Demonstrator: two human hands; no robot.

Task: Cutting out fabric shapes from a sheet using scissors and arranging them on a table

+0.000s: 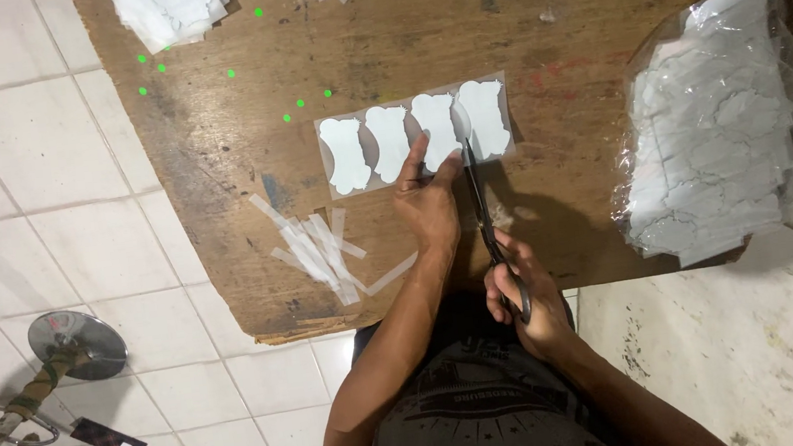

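While the left hand (427, 199) is pressing flat, fingers spread, on the label strip (416, 134) on the bench (577, 49), the right hand (524, 303) is gripping black scissors (482, 212), blades touching the strip.

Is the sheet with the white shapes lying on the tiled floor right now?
No, the clear strip of four white bone-like shapes lies on the worn brown wooden board, pressed down by the left hand.
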